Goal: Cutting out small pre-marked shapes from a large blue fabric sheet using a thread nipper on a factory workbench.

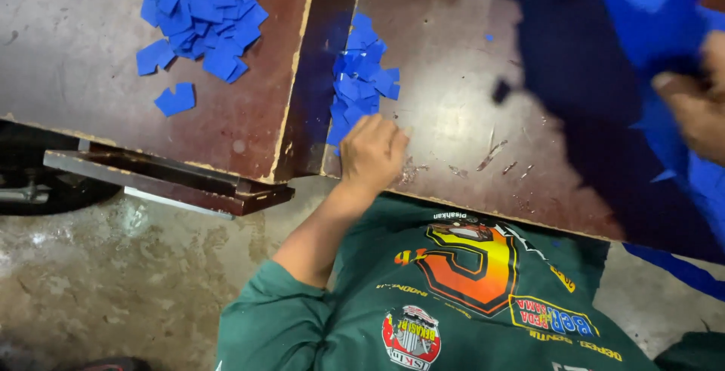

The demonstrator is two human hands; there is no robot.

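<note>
Your left hand (372,152) rests on the near edge of the dark brown desk (461,114), knuckles up, with its fingers (381,131) curled and pressed together into a loose fist at the bottom end of a small heap of blue cut pieces (362,76). You cannot tell whether a piece is caught under them, because the fingertips are tucked out of sight. That heap runs in a narrow strip from the hand toward the far side, close beside the gap between this desk and the second desk (75,54) on your left.

On that second desk lies a larger pile of blue pieces (202,12), with one stray piece (175,99) lying apart, nearer to you. A metal bracket (151,178) juts out under its chipped edge, above the stained concrete floor (113,280).

Your right hand (698,103) is at the right edge of the view, blurred, with its fingers (672,84) bent against a large blue sheet (657,16) that covers the upper right corner and hangs down past the desk edge. The blur hides how firmly it grips. Your green shirt (453,295) fills the lower middle of the view.
</note>
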